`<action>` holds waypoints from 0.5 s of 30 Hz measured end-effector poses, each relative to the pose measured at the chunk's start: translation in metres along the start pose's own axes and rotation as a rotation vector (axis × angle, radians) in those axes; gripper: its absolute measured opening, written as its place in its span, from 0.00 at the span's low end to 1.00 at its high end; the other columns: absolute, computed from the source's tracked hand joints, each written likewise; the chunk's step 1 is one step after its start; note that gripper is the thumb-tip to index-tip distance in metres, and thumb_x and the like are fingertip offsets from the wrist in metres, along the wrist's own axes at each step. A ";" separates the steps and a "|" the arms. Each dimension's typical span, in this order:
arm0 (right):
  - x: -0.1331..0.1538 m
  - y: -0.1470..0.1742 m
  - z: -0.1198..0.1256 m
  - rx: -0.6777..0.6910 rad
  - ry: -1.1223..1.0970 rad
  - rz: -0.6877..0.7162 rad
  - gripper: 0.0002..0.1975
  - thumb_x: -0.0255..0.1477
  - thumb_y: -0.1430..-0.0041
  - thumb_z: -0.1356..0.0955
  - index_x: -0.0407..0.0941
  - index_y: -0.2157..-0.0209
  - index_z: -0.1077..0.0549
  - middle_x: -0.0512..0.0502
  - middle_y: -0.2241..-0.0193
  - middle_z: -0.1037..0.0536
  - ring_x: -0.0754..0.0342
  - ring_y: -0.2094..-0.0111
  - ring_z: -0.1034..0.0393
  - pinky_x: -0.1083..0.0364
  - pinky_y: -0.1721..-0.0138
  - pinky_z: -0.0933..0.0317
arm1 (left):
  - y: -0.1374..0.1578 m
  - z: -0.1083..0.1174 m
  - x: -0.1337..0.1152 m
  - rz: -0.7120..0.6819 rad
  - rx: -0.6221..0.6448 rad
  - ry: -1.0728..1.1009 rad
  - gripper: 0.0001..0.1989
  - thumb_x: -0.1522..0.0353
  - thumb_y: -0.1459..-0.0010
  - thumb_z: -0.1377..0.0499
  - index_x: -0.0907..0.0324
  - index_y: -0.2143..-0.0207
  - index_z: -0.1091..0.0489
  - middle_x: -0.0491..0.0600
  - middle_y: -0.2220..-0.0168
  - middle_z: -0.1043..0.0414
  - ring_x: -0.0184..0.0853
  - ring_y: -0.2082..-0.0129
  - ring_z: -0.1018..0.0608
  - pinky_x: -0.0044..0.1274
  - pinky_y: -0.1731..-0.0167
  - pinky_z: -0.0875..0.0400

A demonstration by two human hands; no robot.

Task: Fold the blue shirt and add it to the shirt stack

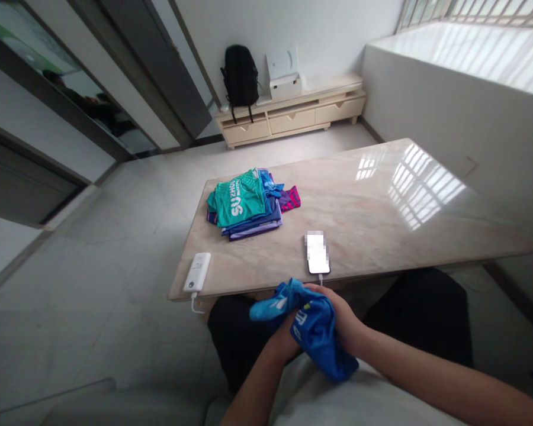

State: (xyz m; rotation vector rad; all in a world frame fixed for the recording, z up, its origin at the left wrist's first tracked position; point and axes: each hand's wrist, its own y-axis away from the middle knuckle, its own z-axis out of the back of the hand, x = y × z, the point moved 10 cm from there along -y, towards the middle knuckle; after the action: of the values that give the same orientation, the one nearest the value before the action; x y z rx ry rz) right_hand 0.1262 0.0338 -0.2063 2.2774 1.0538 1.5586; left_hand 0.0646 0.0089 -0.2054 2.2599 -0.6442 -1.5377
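Observation:
Just in front of the table's near edge, over my lap, a crumpled blue jersey (pixel 317 337) with white lettering and a lighter blue part hangs bunched between both hands. My right hand (pixel 340 313) is wrapped round its right side. From the left, my left hand (pixel 286 340) holds the jersey from below, its fingers mostly hidden by the cloth. On the table's left part lies a stack of folded clothes, topped by a green jersey (pixel 240 198) with white letters. A purple and pink garment (pixel 291 199) sticks out of the stack's right side.
A phone (pixel 317 252) with a lit screen and a cable lies on the marble table (pixel 359 219) near its front edge. At the left corner is a white power bank (pixel 197 272) with a cable. A black backpack (pixel 240 77) stands on a low cabinet (pixel 293 118) by the far wall.

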 end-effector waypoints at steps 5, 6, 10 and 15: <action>-0.004 0.005 0.005 -0.007 -0.063 -0.093 0.24 0.48 0.55 0.22 0.47 0.61 0.16 0.45 0.57 0.16 0.40 0.47 0.24 0.44 0.40 0.35 | 0.008 0.012 0.021 0.008 0.047 0.031 0.15 0.59 0.50 0.27 0.60 0.66 0.21 0.50 0.67 0.21 0.38 0.65 0.23 0.30 0.57 0.27; -0.003 0.007 0.006 0.003 -0.053 -0.093 0.24 0.48 0.57 0.21 0.47 0.62 0.16 0.45 0.57 0.16 0.40 0.48 0.24 0.45 0.41 0.35 | 0.008 0.012 0.027 0.022 0.067 0.069 0.15 0.60 0.50 0.26 0.61 0.65 0.21 0.50 0.67 0.21 0.37 0.66 0.23 0.29 0.57 0.27; 0.001 0.010 0.011 0.027 0.085 -0.033 0.22 0.48 0.56 0.20 0.46 0.64 0.16 0.46 0.64 0.16 0.44 0.58 0.23 0.47 0.50 0.33 | 0.006 0.015 0.051 0.075 0.100 0.249 0.18 0.60 0.57 0.23 0.61 0.69 0.22 0.49 0.72 0.24 0.35 0.70 0.23 0.26 0.62 0.27; 0.004 0.006 0.032 0.003 0.188 0.077 0.26 0.52 0.49 0.23 0.45 0.61 0.16 0.46 0.64 0.16 0.47 0.61 0.24 0.49 0.54 0.33 | 0.012 0.020 0.051 -0.011 0.097 0.250 0.26 0.52 0.54 0.24 0.61 0.59 0.20 0.52 0.64 0.21 0.37 0.64 0.21 0.26 0.57 0.27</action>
State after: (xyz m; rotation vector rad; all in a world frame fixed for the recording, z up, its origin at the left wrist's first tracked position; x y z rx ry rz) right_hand 0.1578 0.0398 -0.2143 2.2329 1.0221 1.8335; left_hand 0.0601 -0.0294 -0.2459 2.4781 -0.6467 -1.2235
